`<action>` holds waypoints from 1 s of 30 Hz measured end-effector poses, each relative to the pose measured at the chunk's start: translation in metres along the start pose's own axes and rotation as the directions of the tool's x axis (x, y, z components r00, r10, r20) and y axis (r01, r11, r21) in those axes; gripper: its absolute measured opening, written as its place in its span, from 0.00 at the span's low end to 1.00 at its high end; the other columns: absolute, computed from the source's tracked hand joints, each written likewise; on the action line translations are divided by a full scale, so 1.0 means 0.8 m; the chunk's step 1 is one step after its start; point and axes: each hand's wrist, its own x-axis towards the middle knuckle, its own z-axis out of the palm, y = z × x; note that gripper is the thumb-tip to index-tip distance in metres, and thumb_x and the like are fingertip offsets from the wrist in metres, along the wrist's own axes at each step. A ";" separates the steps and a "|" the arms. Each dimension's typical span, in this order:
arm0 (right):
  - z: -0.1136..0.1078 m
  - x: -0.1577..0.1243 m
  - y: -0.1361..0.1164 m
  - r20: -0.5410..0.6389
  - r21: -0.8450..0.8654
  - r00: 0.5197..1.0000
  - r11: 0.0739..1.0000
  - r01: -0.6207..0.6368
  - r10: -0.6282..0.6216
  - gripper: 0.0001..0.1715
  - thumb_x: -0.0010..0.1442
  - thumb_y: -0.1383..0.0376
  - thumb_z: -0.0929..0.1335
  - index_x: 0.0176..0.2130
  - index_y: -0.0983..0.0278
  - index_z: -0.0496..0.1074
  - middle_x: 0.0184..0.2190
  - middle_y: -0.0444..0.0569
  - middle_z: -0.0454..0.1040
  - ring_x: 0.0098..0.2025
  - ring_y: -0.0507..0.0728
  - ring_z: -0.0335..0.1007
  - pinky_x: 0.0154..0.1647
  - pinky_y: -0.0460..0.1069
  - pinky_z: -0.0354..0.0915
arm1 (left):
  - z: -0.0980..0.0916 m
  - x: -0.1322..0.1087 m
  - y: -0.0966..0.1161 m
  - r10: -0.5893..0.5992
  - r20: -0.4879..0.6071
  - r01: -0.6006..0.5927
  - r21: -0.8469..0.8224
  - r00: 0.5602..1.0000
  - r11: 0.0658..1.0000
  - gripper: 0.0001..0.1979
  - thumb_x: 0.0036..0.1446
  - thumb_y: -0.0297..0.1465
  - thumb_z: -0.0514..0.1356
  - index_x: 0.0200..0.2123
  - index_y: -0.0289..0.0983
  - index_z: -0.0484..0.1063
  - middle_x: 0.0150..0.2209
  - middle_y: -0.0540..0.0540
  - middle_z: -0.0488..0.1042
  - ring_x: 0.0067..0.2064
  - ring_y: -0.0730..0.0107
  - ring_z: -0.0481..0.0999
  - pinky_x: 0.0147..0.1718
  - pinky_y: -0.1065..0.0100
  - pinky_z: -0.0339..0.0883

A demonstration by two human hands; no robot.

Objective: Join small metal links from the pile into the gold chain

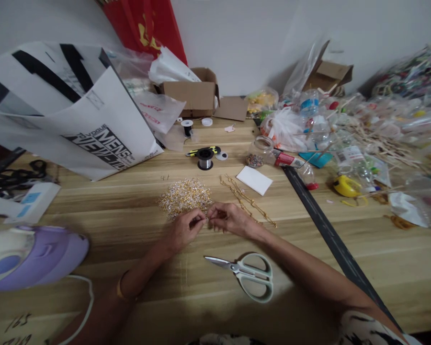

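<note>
My left hand (187,228) and my right hand (232,218) meet fingertip to fingertip over the table, thumb and forefinger pinched on each side. Something tiny and pale shows between the fingertips, too small to name. Just beyond my left hand lies a loose heap of small gold and clear beaded pieces (185,195). Two gold chains (249,203) stretch across the wood behind my right hand and wrist. Nearer to me, a pair of scissors (253,277) with pale green handles rests with its blades pointing left.
Behind the heap stand a spool of silver wire (205,160), a yellow-black cutter (194,153) and a white card (254,180). A purple appliance (53,256) and a large paper bag (75,124) are at left. Plastic bottles (318,129) and sticks clutter the right, past a dark strip (323,230).
</note>
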 end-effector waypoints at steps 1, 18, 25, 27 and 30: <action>0.001 0.001 0.001 -0.011 -0.022 1.000 0.999 0.024 -0.024 0.06 0.54 0.69 0.66 0.36 0.67 0.67 0.23 0.42 0.69 0.24 0.48 0.66 0.23 0.41 0.60 | -0.001 0.000 0.002 -0.003 0.004 0.003 0.002 1.000 1.000 0.04 0.54 0.28 0.54 0.28 0.36 0.68 0.24 0.51 0.71 0.26 0.75 0.69 0.26 0.75 0.61; 0.015 -0.002 0.012 0.044 -0.493 0.982 0.851 0.180 -0.182 0.05 0.53 0.73 0.65 0.31 0.66 0.71 0.24 0.43 0.69 0.25 0.48 0.60 0.27 0.42 0.52 | -0.015 -0.002 0.007 0.001 0.292 -0.065 0.212 0.956 0.975 0.05 0.52 0.25 0.55 0.26 0.36 0.68 0.23 0.51 0.69 0.24 0.74 0.65 0.25 0.73 0.54; 0.019 -0.004 0.009 0.072 -0.598 0.987 0.786 0.157 -0.142 0.07 0.54 0.71 0.65 0.33 0.65 0.72 0.28 0.46 0.74 0.28 0.51 0.66 0.29 0.43 0.54 | -0.017 -0.003 0.007 0.117 0.324 -0.190 0.204 0.939 0.960 0.06 0.54 0.25 0.53 0.28 0.36 0.68 0.30 0.48 0.70 0.33 0.70 0.68 0.32 0.71 0.58; 0.018 -0.004 0.009 0.082 -0.604 0.986 0.780 0.168 -0.148 0.07 0.54 0.71 0.65 0.33 0.65 0.72 0.28 0.46 0.74 0.29 0.51 0.66 0.29 0.43 0.54 | -0.019 -0.001 0.007 0.117 0.316 -0.183 0.188 0.941 0.965 0.06 0.54 0.25 0.54 0.27 0.36 0.68 0.30 0.48 0.69 0.32 0.70 0.68 0.32 0.71 0.58; 0.014 -0.004 0.007 0.108 -0.587 0.983 0.788 0.184 -0.149 0.07 0.53 0.72 0.65 0.34 0.64 0.72 0.28 0.45 0.73 0.28 0.50 0.65 0.29 0.43 0.54 | -0.022 0.000 0.005 0.088 0.317 -0.145 0.160 0.944 0.976 0.06 0.52 0.25 0.56 0.24 0.36 0.68 0.26 0.50 0.67 0.27 0.73 0.65 0.28 0.72 0.56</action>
